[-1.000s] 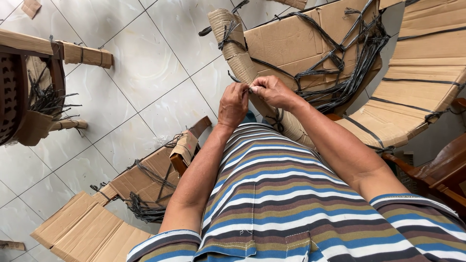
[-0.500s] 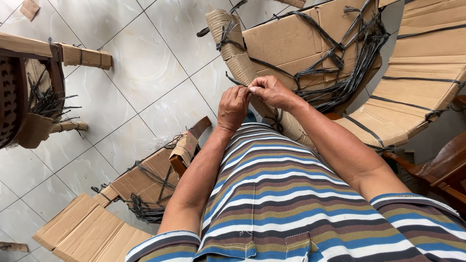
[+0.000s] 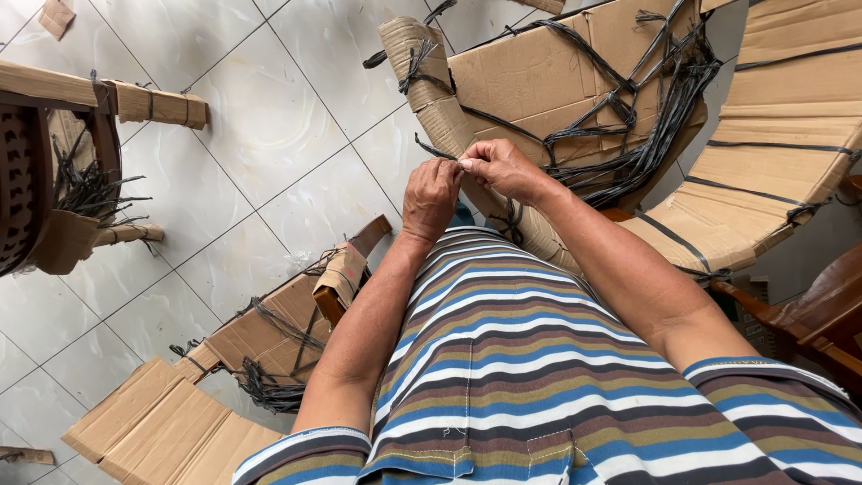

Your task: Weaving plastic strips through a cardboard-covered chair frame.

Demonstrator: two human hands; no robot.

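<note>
Two bare hands meet just above the striped shirt front, fingertips pressed together over a thin black plastic string (image 3: 429, 148) that runs across the brown cardboard-wrapped furniture leg (image 3: 440, 99). The left hand (image 3: 431, 199) is curled shut, its fingers pinching the string from below, and the right hand (image 3: 505, 169) is closed too, thumb and forefinger nipping the same string at the point where the two hands touch.

Compared with the pictures a second and half a second back, almost nothing has shifted: the hands sit at the same spot against the wrapped leg, and only the loose end of the string to the left of the left hand lies a little lower and flatter. That small change suggests the fingers are working the tie in place, tightening or knotting it, rather than moving along the wrapping; which of the two cannot be told, since the knuckles hide the knot.

Behind the hands a tangle of black ties (image 3: 642, 135) crosses flat brown cardboard sheets (image 3: 539, 72). More wrapped wooden furniture (image 3: 269, 332) lies on the pale tiled floor (image 3: 269, 126) at lower left.
</note>
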